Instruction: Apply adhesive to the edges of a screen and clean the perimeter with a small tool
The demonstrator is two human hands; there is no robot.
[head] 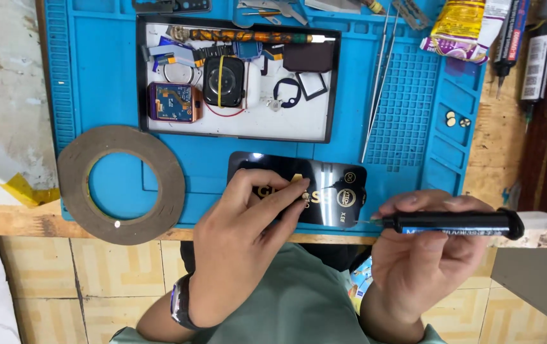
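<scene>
While my left hand [241, 245] is pinching one tiny part [304, 196], my right hand [423, 251] is gripping one syringe [458, 223], its tip just beside that part.

Below my matt blue rubbery mat [114, 83], my fingers [273, 197] press a glossy black card [324, 178], beside it a shiny black plastic syringe [458, 223].

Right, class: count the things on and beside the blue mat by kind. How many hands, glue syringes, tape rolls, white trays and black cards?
Hands: 2, left hand and right hand
Glue syringes: 3, one held, two at the side
Tape rolls: 1
White trays: 1
Black cards: 1
Total: 8
</scene>
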